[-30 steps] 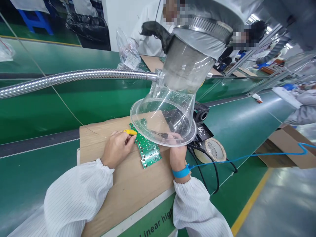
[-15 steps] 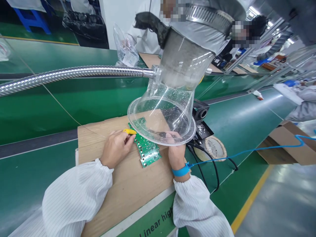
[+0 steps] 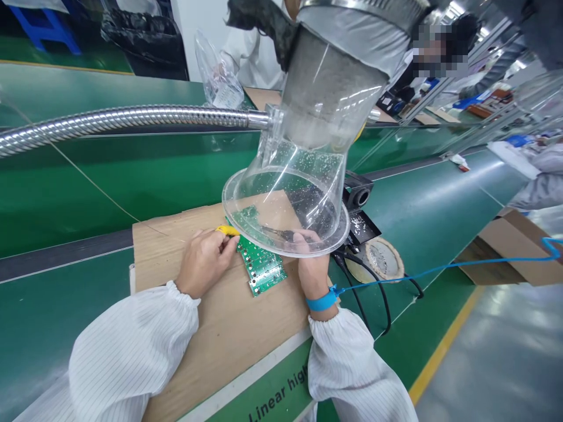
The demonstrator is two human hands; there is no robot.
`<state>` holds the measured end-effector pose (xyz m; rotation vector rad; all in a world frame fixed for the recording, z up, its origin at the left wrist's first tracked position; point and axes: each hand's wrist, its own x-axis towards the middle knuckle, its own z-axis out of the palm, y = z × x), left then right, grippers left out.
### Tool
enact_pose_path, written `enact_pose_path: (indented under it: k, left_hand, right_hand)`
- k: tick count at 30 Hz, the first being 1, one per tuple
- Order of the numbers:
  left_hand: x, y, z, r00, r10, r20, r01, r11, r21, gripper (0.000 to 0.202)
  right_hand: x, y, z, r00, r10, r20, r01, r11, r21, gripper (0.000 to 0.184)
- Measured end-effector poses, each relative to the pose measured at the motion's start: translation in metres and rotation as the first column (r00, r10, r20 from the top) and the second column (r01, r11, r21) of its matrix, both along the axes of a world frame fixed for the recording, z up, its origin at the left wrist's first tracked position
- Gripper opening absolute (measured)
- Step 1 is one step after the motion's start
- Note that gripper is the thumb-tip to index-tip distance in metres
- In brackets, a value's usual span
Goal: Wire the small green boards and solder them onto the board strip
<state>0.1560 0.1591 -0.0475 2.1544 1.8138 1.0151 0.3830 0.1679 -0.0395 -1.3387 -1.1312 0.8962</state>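
Hands (image 3: 204, 262) (image 3: 312, 266) pinching yellow-handled tool (image 3: 227, 231), dark tool (image 3: 281, 235)

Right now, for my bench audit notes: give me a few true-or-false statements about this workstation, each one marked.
1. The left hand pinches a yellow-handled tool. True.
2. The green circuit board lies directly on the green conveyor belt. False: it lies on a cardboard sheet.
3. The clear acrylic hood rests on the board. False: it hangs over the work from a flexible metal arm.
4. The right hand wears a blue wrist strap. True.
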Motion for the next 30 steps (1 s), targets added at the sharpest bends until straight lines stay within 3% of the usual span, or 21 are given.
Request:
enact_pose_path:
  k: [9,14,20,30]
  left_hand:
    - [0.0013,0.0016,-0.0047,1.0,0.009,-0.002,-0.009,0.998,0.059,0.038]
    - [0.0009,0.0,-0.0031,0.993,0.096,0.075,-0.106,0.982,0.154,0.032]
    - [0.0018,-0.0015,-0.0021,0.985,0.144,0.093,-0.154,0.981,0.121,0.047]
    - [-0.0001,-0.0009,-0.0013,1.0,0.008,0.026,-0.011,0.993,0.114,0.031]
  right_hand:
    - [-0.0009,0.0016,-0.0051,0.997,0.0,-0.073,-0.003,0.999,-0.033,0.031]
    - [-0.0016,-0.0007,-0.0016,0.998,-0.019,-0.053,0.018,1.0,-0.007,0.029]
    - [-0.0026,-0.0015,0.0001,0.997,-0.034,-0.064,0.035,0.999,0.002,0.029]
    - [-0.0054,-0.0017,0.0031,0.995,-0.046,-0.093,0.044,0.999,-0.026,0.033]
